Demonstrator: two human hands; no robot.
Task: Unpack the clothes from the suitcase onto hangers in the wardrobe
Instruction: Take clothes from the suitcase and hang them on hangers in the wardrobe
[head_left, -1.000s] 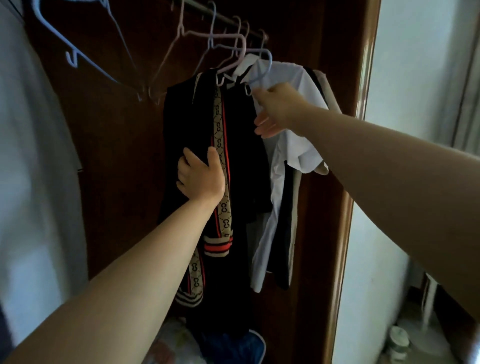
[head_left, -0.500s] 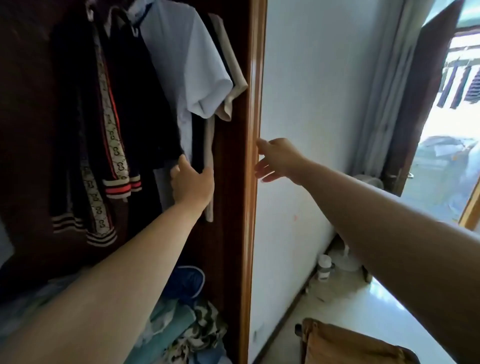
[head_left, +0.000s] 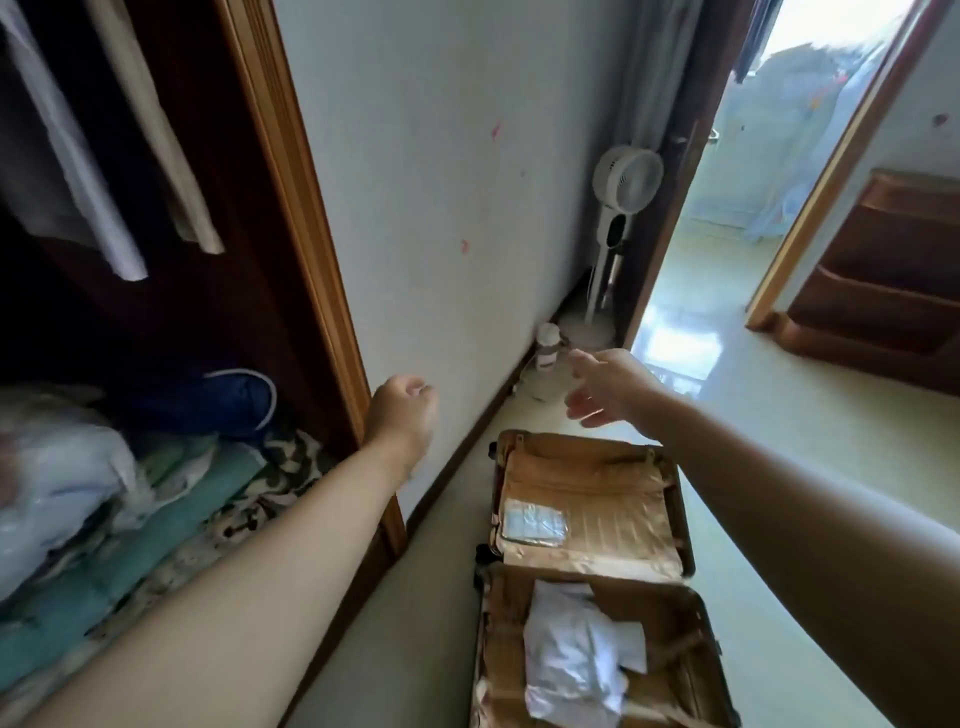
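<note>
A brown suitcase (head_left: 680, 540) lies open on the floor beside the wall. A crumpled white garment (head_left: 571, 660) lies in its near half, and a small flat packet (head_left: 532, 524) sits in the lined far half. The wardrobe (head_left: 291, 171) stands open at the left, with hanging clothes (head_left: 78, 171) at its top. My left hand (head_left: 402, 413) hovers in a loose fist by the wardrobe's frame, holding nothing. My right hand (head_left: 605, 387) is stretched out above the suitcase's far end with fingers apart and nothing in it.
Folded bedding and clothes (head_left: 135, 499) are piled on the wardrobe's floor. A white standing fan (head_left: 621, 208) and a small bottle (head_left: 548, 349) stand against the wall. An open doorway (head_left: 727, 218) lies beyond, and a wooden bed frame (head_left: 883, 280) is at the right.
My view has swung down and right from the hanging clothes to the suitcase. My left hand let go of the hung garment, and both hands dropped away from the wardrobe.
</note>
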